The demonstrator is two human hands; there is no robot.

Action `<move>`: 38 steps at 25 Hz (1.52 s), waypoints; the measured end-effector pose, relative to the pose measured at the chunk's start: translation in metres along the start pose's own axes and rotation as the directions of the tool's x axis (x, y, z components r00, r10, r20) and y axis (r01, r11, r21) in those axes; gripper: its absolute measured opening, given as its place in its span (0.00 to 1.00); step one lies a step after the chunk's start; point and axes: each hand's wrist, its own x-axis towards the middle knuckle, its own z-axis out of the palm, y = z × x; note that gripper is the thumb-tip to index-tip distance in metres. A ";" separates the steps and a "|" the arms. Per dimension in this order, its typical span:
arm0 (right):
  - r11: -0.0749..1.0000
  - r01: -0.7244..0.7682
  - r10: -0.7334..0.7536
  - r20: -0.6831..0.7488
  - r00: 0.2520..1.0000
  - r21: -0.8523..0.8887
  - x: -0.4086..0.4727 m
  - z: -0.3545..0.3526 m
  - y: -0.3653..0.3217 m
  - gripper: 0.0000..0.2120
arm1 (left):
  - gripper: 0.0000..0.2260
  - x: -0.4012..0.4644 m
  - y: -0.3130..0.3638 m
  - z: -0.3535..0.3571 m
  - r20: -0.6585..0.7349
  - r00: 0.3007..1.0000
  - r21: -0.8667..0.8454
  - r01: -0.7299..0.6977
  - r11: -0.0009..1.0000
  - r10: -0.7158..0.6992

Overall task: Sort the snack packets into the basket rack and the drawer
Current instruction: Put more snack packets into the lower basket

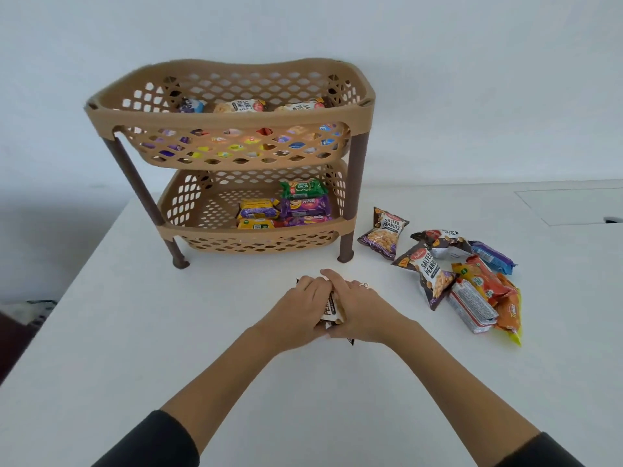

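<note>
Our left hand (303,306) and right hand (357,305) clasp peanut packet (332,310) together, steadying it. Rack (232,116) at 12 o'clock; loose packets (472,281) at 2, unsorted.

1. Your left hand (305,306) and right hand (357,306) cover most of the peanut packet (332,310); only part of its lettering shows.
2. The packets in the rack's upper basket (229,116) show only as tops and colour scraps through the lattice.
3. The frame's bottom edge cuts off both your sleeves.
4. The dark object (612,220) on the worktop's far right is cut off.
</note>
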 end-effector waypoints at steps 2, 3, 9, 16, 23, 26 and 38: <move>0.995 0.026 -0.021 -0.053 0.998 0.101 0.011 0.000 -0.020 0.43 | 0.26 -0.017 -0.015 -0.017 -0.089 0.995 -0.068 0.033 0.997 -0.039; 0.990 0.038 -0.026 -0.089 0.996 0.136 0.016 -0.002 -0.030 0.40 | 0.28 -0.027 -0.024 -0.026 -0.133 0.987 -0.111 0.077 0.991 -0.091; 0.978 0.117 -0.030 -0.434 0.900 0.175 0.064 -0.023 -0.085 0.34 | 0.37 -0.103 -0.096 -0.037 -0.075 0.808 -0.251 0.552 0.795 -0.585; 0.993 -0.046 -0.007 -0.459 0.888 -0.104 0.169 -0.038 -0.164 0.32 | 0.36 -0.157 -0.156 0.005 0.053 0.766 0.031 0.640 0.768 -0.641; 0.968 -0.249 0.241 -0.165 0.956 -0.030 0.282 -0.035 -0.188 0.40 | 0.27 -0.161 -0.161 0.011 0.045 0.767 -0.010 0.641 0.768 -0.640; 0.937 -0.338 0.343 -0.051 0.938 0.086 0.298 -0.024 -0.196 0.40 | 0.27 -0.161 -0.161 0.011 0.056 0.768 -0.013 0.639 0.769 -0.638; 0.988 0.020 0.021 0.265 0.964 -0.151 0.314 -0.036 -0.179 0.29 | 0.26 -0.161 -0.163 0.013 0.069 0.772 -0.003 0.634 0.774 -0.632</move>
